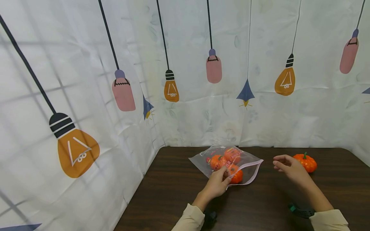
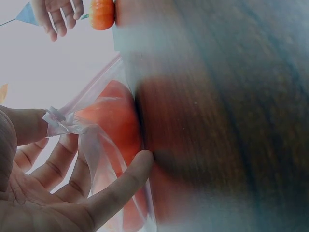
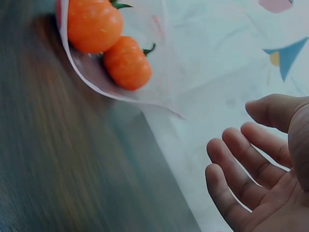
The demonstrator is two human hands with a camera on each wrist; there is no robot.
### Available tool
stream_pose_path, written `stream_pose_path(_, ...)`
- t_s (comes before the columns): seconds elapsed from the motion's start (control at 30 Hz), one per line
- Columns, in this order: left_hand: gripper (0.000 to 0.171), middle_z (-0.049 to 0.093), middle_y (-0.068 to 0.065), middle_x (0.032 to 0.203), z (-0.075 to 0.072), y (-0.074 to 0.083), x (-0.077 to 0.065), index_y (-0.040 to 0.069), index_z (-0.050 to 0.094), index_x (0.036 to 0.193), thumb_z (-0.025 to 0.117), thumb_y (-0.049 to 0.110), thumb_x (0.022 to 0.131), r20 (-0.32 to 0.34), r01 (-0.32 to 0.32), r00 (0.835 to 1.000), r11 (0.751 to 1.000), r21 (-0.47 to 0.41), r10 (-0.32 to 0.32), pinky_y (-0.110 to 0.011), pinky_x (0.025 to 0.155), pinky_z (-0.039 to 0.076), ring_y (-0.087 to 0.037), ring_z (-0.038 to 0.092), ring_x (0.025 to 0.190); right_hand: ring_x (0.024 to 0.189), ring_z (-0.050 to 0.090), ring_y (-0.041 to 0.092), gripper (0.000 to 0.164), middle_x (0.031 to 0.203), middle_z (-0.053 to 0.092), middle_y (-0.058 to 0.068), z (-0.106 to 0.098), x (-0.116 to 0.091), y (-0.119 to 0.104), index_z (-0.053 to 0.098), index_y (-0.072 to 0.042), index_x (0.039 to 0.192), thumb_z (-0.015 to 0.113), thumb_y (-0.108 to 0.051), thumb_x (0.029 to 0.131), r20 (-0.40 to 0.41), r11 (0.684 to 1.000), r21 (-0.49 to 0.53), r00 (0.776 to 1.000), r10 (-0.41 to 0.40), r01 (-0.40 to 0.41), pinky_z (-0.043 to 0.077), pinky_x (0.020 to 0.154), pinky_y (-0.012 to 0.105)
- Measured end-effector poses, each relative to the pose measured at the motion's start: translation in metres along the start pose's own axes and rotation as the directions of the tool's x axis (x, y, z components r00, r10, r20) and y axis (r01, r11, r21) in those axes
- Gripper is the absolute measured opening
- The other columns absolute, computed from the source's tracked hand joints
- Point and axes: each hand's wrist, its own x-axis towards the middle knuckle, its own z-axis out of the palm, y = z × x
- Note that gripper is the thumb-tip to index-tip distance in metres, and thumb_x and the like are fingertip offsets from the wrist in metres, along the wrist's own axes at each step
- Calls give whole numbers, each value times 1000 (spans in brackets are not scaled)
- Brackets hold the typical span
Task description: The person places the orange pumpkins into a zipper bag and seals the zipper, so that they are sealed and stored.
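My left hand point(image 1: 217, 183) pinches the near edge of a clear zip bag point(image 1: 199, 159) between thumb and fingers. Its pink-edged mouth gapes toward the right. Several small orange toy pumpkins point(image 1: 237, 175) lie inside; the right wrist view shows two of them point(image 3: 128, 64) with green stems. In the left wrist view, a bunched bag edge point(image 2: 65, 122) sits at the thumb tip. My right hand point(image 1: 295, 170) is held above the table with fingers loosely bent and nothing in them. Just beyond it, another orange pumpkin point(image 1: 307, 162) rests outside the bag.
Everything lies on a dark brown wooden table point(image 1: 162, 192). A white curtain point(image 1: 196, 122) printed with hanging lamps stands behind the table and along its left side. Dark straps show at both wrists, one being the right wristband point(image 1: 302, 211).
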Motion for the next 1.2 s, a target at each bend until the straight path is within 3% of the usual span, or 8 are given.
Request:
stream_pose_path(0.2,10,58,4,81,0,0,-1,15,56,95,64,10,99,-2,-4,1000,1000,15,4,-17,65,42,1,46,69,84,61,-9,56,104,66,-8,-19,-6,8,51,4,136,55,-42,105,-61,999,-9,997,49,-49,56,75,20)
stream_pose_path(0.33,8,58,4,81,-1,0,-1,14,57,95,64,11,100,0,1,1000,1000,8,-1,-17,63,42,1,46,67,81,59,-12,55,98,61,-19,-28,-7,17,52,2,134,57,-43,103,-144,996,16,985,94,-92,54,71,19)
stream_pose_path(0.47,8,58,3,81,-1,1,-1,13,57,95,64,11,100,1,-1,1000,1000,9,1,-17,63,42,1,46,66,80,56,-3,58,115,62,5,-36,-8,25,52,3,132,58,-46,101,-235,986,14,958,165,-166,51,66,20)
stream_pose_path(0.57,8,58,3,81,-1,1,-1,13,57,95,64,11,99,0,-8,1000,1000,17,8,-17,63,42,1,46,67,92,56,17,60,133,49,28,-41,-8,29,50,4,133,57,-46,101,-294,971,14,927,232,-239,46,62,20)
stream_pose_path(0.73,9,58,3,81,0,0,-1,14,57,95,64,11,99,0,-3,1000,1000,16,3,-17,63,42,1,46,67,115,45,48,67,141,39,37,-45,-8,35,43,9,141,57,-42,100,-361,949,31,882,302,-313,43,64,23)
stream_pose_path(0.83,9,58,3,81,0,0,-1,14,57,95,64,11,99,1,1,1000,1000,12,-1,-17,64,42,1,46,67,127,32,57,75,146,27,42,-46,-8,38,34,12,147,56,-42,99,-368,932,44,861,351,-361,45,80,43)
stream_pose_path(0.97,9,58,3,81,0,-1,-1,14,57,95,64,11,99,2,2,1000,1000,9,-2,-17,64,42,1,46,67,136,14,64,85,151,9,46,-47,-8,44,23,11,152,56,-45,98,-338,900,82,838,429,-428,32,95,70)
stream_pose_path(1.2,8,58,4,81,-1,-1,-1,14,57,95,64,11,99,7,1,1000,1000,4,-2,-17,64,42,1,46,68,130,24,60,99,152,6,43,-46,-9,57,7,13,154,60,-47,96,-311,888,102,833,457,-449,35,98,66)
